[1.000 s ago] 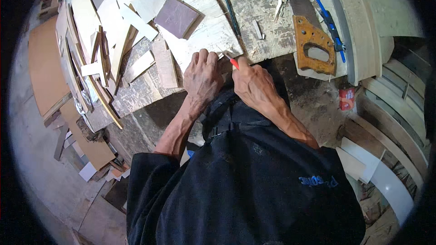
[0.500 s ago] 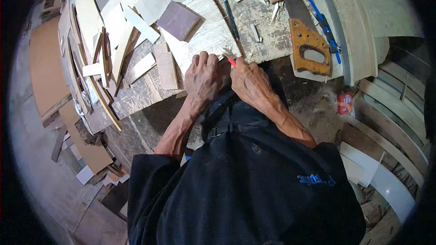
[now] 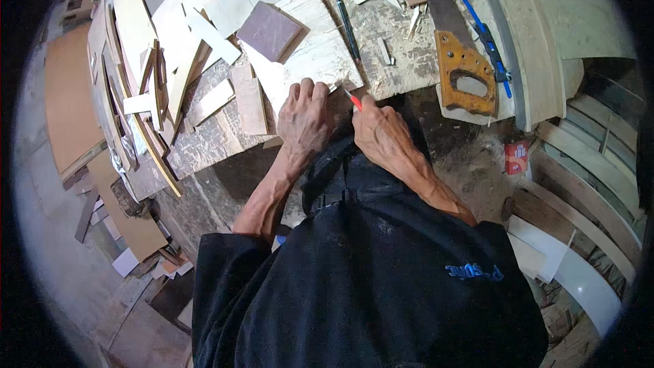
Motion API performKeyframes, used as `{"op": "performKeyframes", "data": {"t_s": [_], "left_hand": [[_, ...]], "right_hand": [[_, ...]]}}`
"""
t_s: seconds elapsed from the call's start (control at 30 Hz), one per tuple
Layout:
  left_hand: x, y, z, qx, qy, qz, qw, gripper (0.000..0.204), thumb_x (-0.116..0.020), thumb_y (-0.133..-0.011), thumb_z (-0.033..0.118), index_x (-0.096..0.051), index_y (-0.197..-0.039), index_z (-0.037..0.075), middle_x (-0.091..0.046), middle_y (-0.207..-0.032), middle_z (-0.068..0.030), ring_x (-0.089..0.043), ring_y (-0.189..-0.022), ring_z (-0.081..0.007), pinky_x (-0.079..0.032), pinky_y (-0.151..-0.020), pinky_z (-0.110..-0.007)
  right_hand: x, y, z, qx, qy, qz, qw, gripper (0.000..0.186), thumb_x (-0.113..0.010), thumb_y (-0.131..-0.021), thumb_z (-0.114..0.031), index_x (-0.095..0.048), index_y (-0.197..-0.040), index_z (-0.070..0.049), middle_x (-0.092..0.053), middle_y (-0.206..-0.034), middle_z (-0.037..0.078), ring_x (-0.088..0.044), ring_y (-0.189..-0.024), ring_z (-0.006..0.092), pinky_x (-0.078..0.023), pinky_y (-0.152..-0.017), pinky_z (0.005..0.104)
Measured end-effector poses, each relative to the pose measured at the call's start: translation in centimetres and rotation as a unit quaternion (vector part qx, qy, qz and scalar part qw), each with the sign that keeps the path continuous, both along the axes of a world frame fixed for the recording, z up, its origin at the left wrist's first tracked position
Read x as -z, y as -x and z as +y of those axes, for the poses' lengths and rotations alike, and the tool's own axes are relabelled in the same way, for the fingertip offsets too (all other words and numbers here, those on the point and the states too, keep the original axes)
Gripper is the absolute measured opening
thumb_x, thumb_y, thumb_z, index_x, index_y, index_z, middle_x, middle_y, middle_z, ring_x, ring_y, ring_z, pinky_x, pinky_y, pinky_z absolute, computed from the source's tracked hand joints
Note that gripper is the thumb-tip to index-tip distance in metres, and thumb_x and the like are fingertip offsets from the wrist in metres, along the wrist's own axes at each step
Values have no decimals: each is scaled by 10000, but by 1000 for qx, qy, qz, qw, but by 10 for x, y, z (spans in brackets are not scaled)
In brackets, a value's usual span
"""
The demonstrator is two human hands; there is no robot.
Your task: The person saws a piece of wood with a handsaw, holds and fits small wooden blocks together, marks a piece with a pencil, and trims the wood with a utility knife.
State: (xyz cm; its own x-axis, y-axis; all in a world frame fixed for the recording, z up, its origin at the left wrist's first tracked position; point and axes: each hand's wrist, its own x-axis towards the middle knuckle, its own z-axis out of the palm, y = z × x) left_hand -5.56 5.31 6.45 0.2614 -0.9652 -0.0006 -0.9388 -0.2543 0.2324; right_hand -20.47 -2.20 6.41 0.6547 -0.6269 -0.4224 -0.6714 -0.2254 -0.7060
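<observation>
My left hand (image 3: 305,117) is closed, its knuckles up, at the near edge of a pale wooden board (image 3: 317,54). What its fingers grip is hidden; a small light sliver (image 3: 333,88) shows beside them. In my closed right hand (image 3: 383,132) is a slim red tool (image 3: 355,101) with a thin pale tip, pointing up and left toward the board's near corner. A brown square block (image 3: 270,31) rests on the board. Just right of the board lies a dark pen (image 3: 347,29).
A handsaw with a wooden handle (image 3: 466,75) lies on the right of the worn bench (image 3: 211,146), beside a blue rod (image 3: 470,10). Wood strips and offcuts (image 3: 214,37) crowd the left side. A red packet (image 3: 516,157) and curved boards (image 3: 586,184) are at the right.
My right hand has drawn back slightly right and toward me with the red tool, away from my left hand. My left hand stays nearly in place.
</observation>
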Motion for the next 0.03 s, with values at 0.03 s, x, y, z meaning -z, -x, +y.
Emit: {"op": "performKeyframes", "data": {"t_s": [0.03], "left_hand": [[0,1,2,0,-2,1,1000,214,-615,-665,52,-521,-857,38,-495,-866,-131,-533,-851,-307,-474,-698,-396]], "right_hand": [[-5,1,-4,-28,-18,-6,999,250,-552,-921,-211,-510,-962,33,-621,-689,288,-637,-682,484,-502,-619,510]]}}
